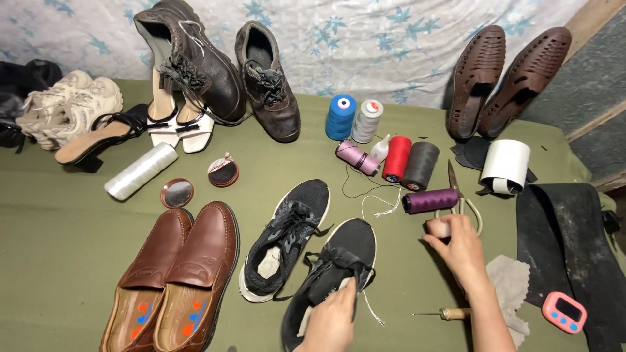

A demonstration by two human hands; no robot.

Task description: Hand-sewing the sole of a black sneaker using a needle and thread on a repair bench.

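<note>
Both hands out in front, palms down, well apart

The left hand (332, 319) comes up from the bottom edge, back of the hand toward the camera, fingers curled downward and closed in a grip, knuckles raised. The right hand (460, 244) reaches farther forward on a bare forearm that runs in from the lower right; its wrist is nearly straight, the fingers bent and gathered at the tips, thumb tucked toward them. Whether the right fingers fully close cannot be told.
</note>
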